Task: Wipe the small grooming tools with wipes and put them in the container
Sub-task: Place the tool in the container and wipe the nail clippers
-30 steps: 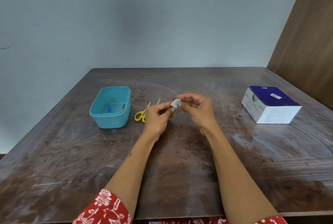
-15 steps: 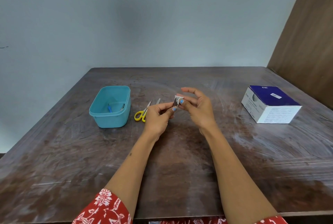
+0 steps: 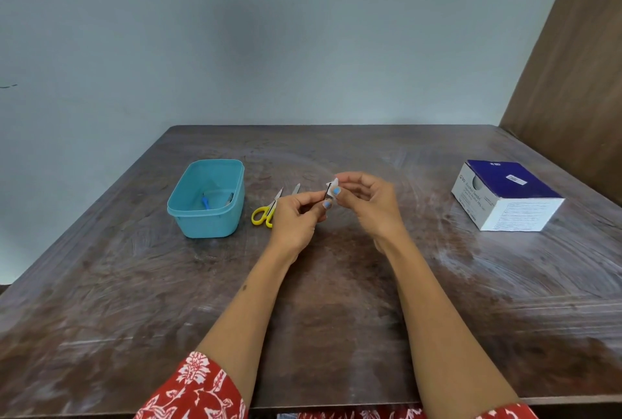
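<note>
A small dark grooming tool (image 3: 325, 195), too small to be identified, was held pinched in the curled fingers of the left hand (image 3: 296, 216) above the middle of the wooden table (image 3: 336, 334), while a folded white wipe (image 3: 333, 187) was pressed against its tip by the pinching fingers of the right hand (image 3: 370, 203). At about ten o'clock from the hands, the teal container (image 3: 205, 199) was seen to hold a blue-handled tool (image 3: 205, 202) and a metal one (image 3: 230, 198), judged to be already wiped and put away. Just beside the container, at its three o'clock, a pair of yellow-handled scissors (image 3: 266, 211) lay on the table, apparently not yet cleaned. A blue and white box (image 3: 505, 196), presumably the wipes' supply, stood well apart at three o'clock. The task was judged to be roughly half done.
</note>
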Tool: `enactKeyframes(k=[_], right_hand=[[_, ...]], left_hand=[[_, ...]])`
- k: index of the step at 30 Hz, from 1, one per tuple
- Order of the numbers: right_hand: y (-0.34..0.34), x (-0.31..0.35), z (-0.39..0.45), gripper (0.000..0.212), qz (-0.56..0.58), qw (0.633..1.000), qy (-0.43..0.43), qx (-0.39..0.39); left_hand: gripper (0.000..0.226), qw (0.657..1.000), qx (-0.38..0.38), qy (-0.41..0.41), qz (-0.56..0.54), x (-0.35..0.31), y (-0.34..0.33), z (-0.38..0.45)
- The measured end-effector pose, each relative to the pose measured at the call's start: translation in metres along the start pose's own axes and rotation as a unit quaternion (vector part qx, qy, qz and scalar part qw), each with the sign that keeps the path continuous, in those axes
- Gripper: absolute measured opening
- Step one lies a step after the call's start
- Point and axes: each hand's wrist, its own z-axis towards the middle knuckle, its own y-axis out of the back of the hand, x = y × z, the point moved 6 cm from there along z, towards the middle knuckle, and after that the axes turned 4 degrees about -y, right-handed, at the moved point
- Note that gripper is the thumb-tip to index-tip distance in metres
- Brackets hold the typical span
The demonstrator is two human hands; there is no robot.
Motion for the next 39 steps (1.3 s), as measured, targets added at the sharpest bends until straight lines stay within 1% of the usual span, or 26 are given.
enactKeyframes(k=[6,11,16,20,25,30,35,39], right_hand=[[0.002,-0.003,-0.001,0.014,0.031,0.999,-0.029,0.003],[0.001,-0.010,-0.002,0.010,0.103,0.992,-0.077,-0.010],[0.002,-0.008,-0.003,0.023,0.090,0.994,-0.067,-0.009],[0.002,-0.010,-0.003,0.022,0.106,0.992,-0.069,-0.014],[0.001,-0.010,-0.003,0.022,0.149,0.985,-0.084,0.002],[0.001,-0.007,-0.004,0.030,0.102,0.992,-0.077,-0.015],[0.003,-0.010,-0.004,0.029,0.158,0.983,-0.095,-0.009],[0.002,-0.010,-0.003,0.035,0.144,0.985,-0.099,-0.017]], left_hand=[[0.023,0.999,0.030,-0.004,0.020,-0.002,-0.001,-0.001],[0.024,0.999,0.028,-0.010,0.027,-0.001,-0.001,-0.001],[0.023,0.999,0.031,-0.012,0.030,-0.001,-0.001,-0.001],[0.024,0.999,0.029,-0.015,0.027,-0.002,-0.002,-0.001],[0.024,0.999,0.024,-0.014,0.025,-0.001,-0.001,0.000],[0.022,0.998,0.034,-0.022,0.039,-0.001,-0.002,-0.001],[0.024,0.999,0.029,-0.014,0.024,0.001,-0.002,0.000],[0.024,0.999,0.029,-0.011,0.022,0.002,-0.002,0.001]])
